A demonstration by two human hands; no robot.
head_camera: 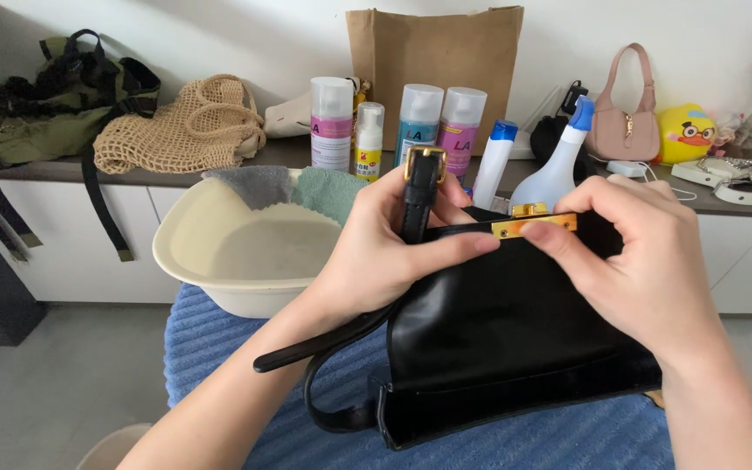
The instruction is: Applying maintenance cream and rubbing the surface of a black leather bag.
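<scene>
A black leather handbag (498, 339) rests on a blue ribbed towel (219, 348) in front of me. My left hand (385, 252) grips the bag's top edge and its black strap with a gold buckle (425, 165), the thumb lying along the rim. My right hand (637, 261) pinches the gold metal clasp plate (534, 224) at the top of the bag, with the fingers curled over the bag's right side. The strap's loose end (306, 357) trails down to the left over the towel.
A cream plastic basin (219, 261) with grey and green cloths over its rim stands behind the bag. On the counter beyond are several spray cans (419, 122), a spray bottle (559, 165), a brown paper bag (437, 52), a woven net bag (184, 130), a pink handbag (624, 113) and a yellow toy (688, 132).
</scene>
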